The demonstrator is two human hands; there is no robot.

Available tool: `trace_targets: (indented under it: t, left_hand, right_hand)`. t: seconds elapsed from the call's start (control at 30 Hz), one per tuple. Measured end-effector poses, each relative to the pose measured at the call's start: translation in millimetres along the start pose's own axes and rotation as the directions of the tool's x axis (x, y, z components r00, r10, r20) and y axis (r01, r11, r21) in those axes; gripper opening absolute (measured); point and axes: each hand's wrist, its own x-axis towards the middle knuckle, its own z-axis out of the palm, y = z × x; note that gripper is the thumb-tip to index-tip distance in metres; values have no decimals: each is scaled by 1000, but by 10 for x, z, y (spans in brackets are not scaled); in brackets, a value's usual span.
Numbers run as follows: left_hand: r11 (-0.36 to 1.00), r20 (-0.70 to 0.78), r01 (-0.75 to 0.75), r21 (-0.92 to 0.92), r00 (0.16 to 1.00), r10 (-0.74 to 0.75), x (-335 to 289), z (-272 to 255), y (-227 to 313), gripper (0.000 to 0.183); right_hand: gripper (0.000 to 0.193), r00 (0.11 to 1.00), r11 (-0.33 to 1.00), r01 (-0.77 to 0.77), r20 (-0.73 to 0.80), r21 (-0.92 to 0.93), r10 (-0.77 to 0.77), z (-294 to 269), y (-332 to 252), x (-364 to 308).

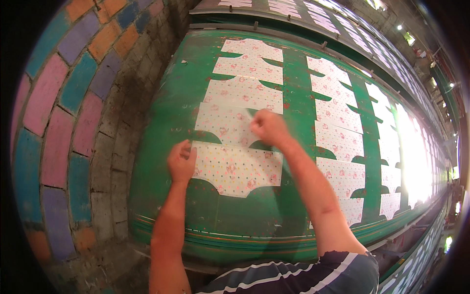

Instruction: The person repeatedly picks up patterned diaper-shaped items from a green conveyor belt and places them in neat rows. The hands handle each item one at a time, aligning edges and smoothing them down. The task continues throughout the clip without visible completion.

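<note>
From where I stand, the nearest printed garment panel [235, 169] lies flat on the long green table [161, 176], its narrow neck end toward the person. The left hand [181, 161] is at that panel's far left corner, its fingers partly curled; I can't tell whether they pinch the edge. The right hand [269, 128] is closed in a fist over the right side of the next panel [225, 122] up the column, blurred, and whether it grips cloth is hidden.

My worry is a skewed or creased piece: the panels sit almost edge to edge, so an uneven tug or a brushing wrist could drag one out of line or make it overlap its neighbour. If the blurred panel is loose, a draught could lift it too.

The pieces look like thin, soft, matte cloth, white with pink motifs and small coloured dots, cut with scooped curves at the sides. The tabletop is smooth and faintly glossy, scuffed and speckled. A second column of panels [338, 112] runs alongside, and the rough block wall [58, 137] at left is painted pink, teal, purple and orange.
</note>
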Motion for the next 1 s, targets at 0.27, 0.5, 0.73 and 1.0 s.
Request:
trace_targets:
  t: [0.27, 0.5, 0.73, 1.0]
  left_hand:
    - [571, 128, -674, 469, 691, 711, -294, -797, 789, 43]
    - [942, 387, -323, 92, 883, 265, -1327, -1958, 932, 20]
    - [991, 508, 80, -106, 861, -15, -2783, -2347, 987, 20]
    - [963, 536, 210, -170, 839, -88, -2983, -2571, 955, 20]
  right_hand:
    - [14, 773, 671, 441, 128, 597, -622, 35, -1713, -1667]
    - [20, 894, 775, 55, 314, 630, -319, -565, -1439, -2942]
    - [21, 875, 915, -114, 475, 388, -92, -778, -1269, -4099]
    - [10, 945, 753, -232, 326, 615, 25, -431, -1294, -4501]
